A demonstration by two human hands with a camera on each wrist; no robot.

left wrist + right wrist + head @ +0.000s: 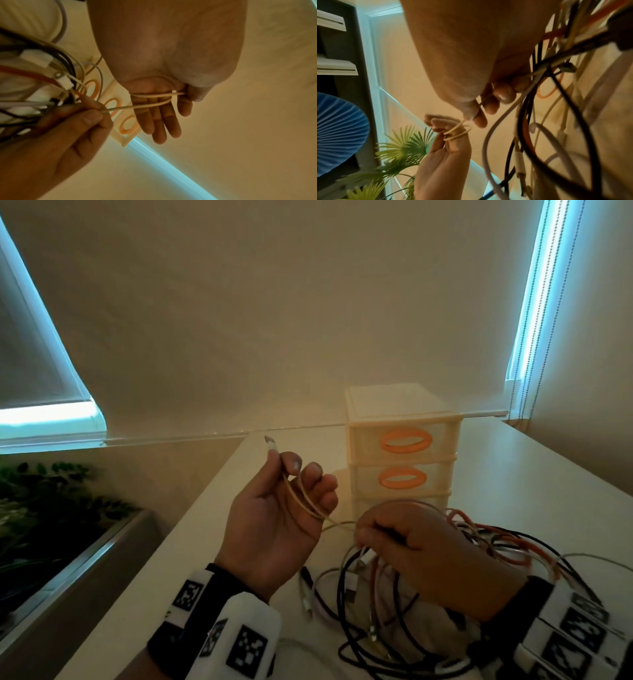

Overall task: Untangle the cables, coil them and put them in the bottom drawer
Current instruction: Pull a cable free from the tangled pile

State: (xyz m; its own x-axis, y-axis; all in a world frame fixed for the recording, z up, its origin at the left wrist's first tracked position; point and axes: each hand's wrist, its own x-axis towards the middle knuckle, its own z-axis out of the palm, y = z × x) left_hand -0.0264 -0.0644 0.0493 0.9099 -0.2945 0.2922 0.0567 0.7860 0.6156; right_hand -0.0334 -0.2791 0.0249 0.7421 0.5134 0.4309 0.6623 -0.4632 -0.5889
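Thin cream cable (305,501), looped twice

Bare hands, white wrist blocks (239,635) with black-and-white square markers, black straps (164,642)

Cable tangle (428,577) seemingly fronting bottom drawer (400,505)

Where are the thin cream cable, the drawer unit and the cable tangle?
thin cream cable (150,105): left wrist view, loop across the fingers.
drawer unit (404,442): head view, top drawer's orange handle.
cable tangle (397,587): head view, black strand.
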